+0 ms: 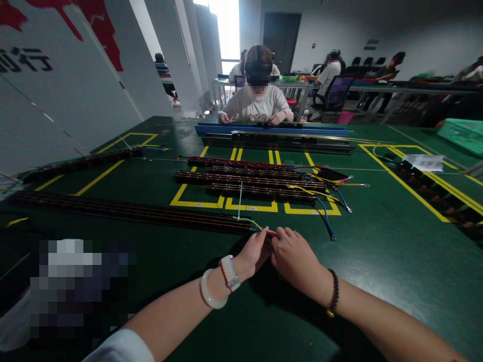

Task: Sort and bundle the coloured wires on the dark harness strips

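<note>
My left hand [255,251] and my right hand [292,254] meet at the right end of a long dark strip [132,211] that runs leftward across the green table [377,261]. Both hands are closed, pinching the strip's coloured wires [251,221] (green, yellow, red) where they leave the end. A white cable tie [240,198] stands up just beyond the fingers. My left wrist wears a white bangle and a watch, my right a dark bead bracelet.
Several more dark strips with loose wires [256,178] lie in yellow-taped boxes mid-table. Blue and black rails [271,131] lie at the far edge before a seated person [258,100]. More strips lie at far left [75,163] and right [433,193]; paper [424,162] at right.
</note>
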Demonstrator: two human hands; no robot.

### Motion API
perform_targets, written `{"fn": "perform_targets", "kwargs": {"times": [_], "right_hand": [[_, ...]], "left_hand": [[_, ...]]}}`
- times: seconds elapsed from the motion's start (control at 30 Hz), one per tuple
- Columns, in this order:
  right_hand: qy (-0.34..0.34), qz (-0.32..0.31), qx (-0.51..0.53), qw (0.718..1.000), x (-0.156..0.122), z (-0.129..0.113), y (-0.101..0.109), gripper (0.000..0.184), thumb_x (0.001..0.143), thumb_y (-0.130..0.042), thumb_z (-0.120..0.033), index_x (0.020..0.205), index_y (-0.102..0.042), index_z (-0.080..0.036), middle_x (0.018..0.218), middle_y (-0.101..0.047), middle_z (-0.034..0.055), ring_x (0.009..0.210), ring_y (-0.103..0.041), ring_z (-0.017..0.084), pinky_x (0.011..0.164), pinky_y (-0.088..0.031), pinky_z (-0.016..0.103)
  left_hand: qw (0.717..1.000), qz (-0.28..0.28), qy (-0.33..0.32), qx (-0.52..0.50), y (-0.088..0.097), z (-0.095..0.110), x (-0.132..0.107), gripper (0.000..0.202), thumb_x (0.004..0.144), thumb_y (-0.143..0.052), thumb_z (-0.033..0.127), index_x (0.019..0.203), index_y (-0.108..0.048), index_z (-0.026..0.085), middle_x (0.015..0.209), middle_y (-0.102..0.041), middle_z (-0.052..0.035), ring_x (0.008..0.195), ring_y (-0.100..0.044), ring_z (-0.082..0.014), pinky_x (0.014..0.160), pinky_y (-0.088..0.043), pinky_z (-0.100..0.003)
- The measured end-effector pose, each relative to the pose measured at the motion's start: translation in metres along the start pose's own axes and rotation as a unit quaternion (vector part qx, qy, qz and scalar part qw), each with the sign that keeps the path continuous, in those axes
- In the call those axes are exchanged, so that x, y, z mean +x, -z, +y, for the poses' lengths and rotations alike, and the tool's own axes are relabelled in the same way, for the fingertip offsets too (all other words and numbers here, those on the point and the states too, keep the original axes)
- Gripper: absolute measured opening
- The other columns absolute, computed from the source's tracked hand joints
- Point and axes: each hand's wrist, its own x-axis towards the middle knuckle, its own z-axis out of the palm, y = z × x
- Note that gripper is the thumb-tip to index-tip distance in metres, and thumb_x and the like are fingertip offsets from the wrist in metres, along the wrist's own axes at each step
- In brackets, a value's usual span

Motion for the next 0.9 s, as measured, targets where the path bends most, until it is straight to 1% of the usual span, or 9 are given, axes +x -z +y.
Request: {"fn": "perform_targets", "kwargs": {"times": [0.1, 0.2, 0.3, 0.4, 0.5, 0.63, 0.73, 0.83, 0.9], "right_hand": [[-0.006, -0.029, 0.066, 0.997, 0.001, 0.018, 0.015, 0.014, 0.081, -0.055, -0.024, 0.086, -0.065, -0.016, 0.080, -0.063, 0.0086, 0.072, -0.057, 0.019, 0.064, -0.039, 0.030], [-0.043, -0.058, 0.130, 0.989, 0.007, 0.045, 0.024, 0.017, 0.085, -0.051, -0.027, 0.079, -0.065, -0.018, 0.071, -0.064, 0.0041, 0.061, -0.056, 0.016, 0.055, -0.034, 0.027], [-0.099, -0.039, 0.163, 0.981, 0.019, 0.070, 0.018, 0.019, 0.087, -0.052, -0.031, 0.088, -0.067, -0.020, 0.072, -0.067, 0.0041, 0.061, -0.059, 0.016, 0.053, -0.031, 0.025], [-0.135, -0.011, 0.177, 0.975, 0.032, 0.084, -0.002, 0.021, 0.088, -0.052, -0.033, 0.093, -0.068, -0.020, 0.077, -0.069, 0.0055, 0.067, -0.062, 0.017, 0.055, -0.033, 0.025], [-0.134, -0.007, 0.188, 0.973, 0.042, 0.086, -0.027, 0.023, 0.090, -0.050, -0.034, 0.093, -0.068, -0.020, 0.080, -0.070, 0.0062, 0.072, -0.063, 0.017, 0.058, -0.034, 0.024], [-0.127, 0.009, 0.170, 0.977, 0.048, 0.083, -0.051, 0.026, 0.093, -0.046, -0.034, 0.092, -0.066, -0.019, 0.081, -0.070, 0.0063, 0.072, -0.062, 0.017, 0.060, -0.034, 0.024], [-0.113, 0.041, 0.136, 0.983, 0.049, 0.083, -0.057, 0.028, 0.093, -0.045, -0.034, 0.090, -0.067, -0.018, 0.080, -0.068, 0.0070, 0.075, -0.060, 0.017, 0.065, -0.035, 0.025], [-0.081, 0.065, 0.116, 0.988, 0.047, 0.086, -0.057, 0.027, 0.093, -0.046, -0.034, 0.089, -0.068, -0.018, 0.080, -0.067, 0.0070, 0.080, -0.057, 0.018, 0.073, -0.035, 0.028], [-0.056, 0.092, 0.115, 0.987, 0.041, 0.087, -0.056, 0.025, 0.092, -0.048, -0.034, 0.092, -0.068, -0.019, 0.084, -0.066, 0.0069, 0.083, -0.055, 0.019, 0.076, -0.036, 0.030]], "left_hand": [[1.000, 0.005, 0.008, -0.011, -0.004, 0.002, -0.003, 0.023, 0.079, -0.065, 0.034, 0.071, -0.060, 0.013, 0.067, -0.065, -0.0006, 0.062, -0.060, -0.0103, 0.066, -0.044, -0.023], [1.000, 0.002, 0.024, 0.002, -0.008, 0.005, -0.006, 0.028, 0.082, -0.060, 0.039, 0.073, -0.060, 0.012, 0.070, -0.066, -0.0031, 0.067, -0.063, -0.0134, 0.073, -0.048, -0.028], [0.999, -0.005, 0.026, 0.026, -0.010, 0.007, -0.008, 0.029, 0.085, -0.055, 0.039, 0.075, -0.060, 0.012, 0.074, -0.067, -0.0065, 0.077, -0.066, -0.0176, 0.083, -0.047, -0.033], [0.999, -0.012, 0.019, 0.029, -0.011, 0.007, -0.009, 0.027, 0.088, -0.050, 0.034, 0.073, -0.057, 0.013, 0.070, -0.064, -0.0052, 0.075, -0.065, -0.0164, 0.089, -0.046, -0.036], [0.999, -0.010, 0.011, 0.029, -0.009, 0.004, -0.008, 0.026, 0.089, -0.048, 0.030, 0.070, -0.055, 0.014, 0.064, -0.059, -0.0021, 0.066, -0.061, -0.0135, 0.088, -0.047, -0.037], [0.999, -0.021, -0.004, 0.039, -0.006, 0.001, -0.006, 0.028, 0.086, -0.053, 0.034, 0.066, -0.052, 0.016, 0.059, -0.054, 0.0007, 0.059, -0.055, -0.0116, 0.084, -0.049, -0.037], [0.998, -0.025, -0.001, 0.049, -0.006, 0.001, -0.006, 0.029, 0.085, -0.054, 0.037, 0.065, -0.052, 0.016, 0.059, -0.054, 0.0005, 0.060, -0.056, -0.0123, 0.084, -0.049, -0.037], [0.998, -0.012, 0.012, 0.060, -0.007, 0.003, -0.009, 0.028, 0.086, -0.052, 0.037, 0.068, -0.053, 0.015, 0.062, -0.057, -0.0013, 0.066, -0.060, -0.0148, 0.085, -0.048, -0.038], [0.998, -0.006, 0.017, 0.057, -0.007, 0.004, -0.009, 0.027, 0.087, -0.051, 0.036, 0.070, -0.053, 0.015, 0.064, -0.058, -0.0018, 0.068, -0.061, -0.0151, 0.086, -0.047, -0.038]]}}
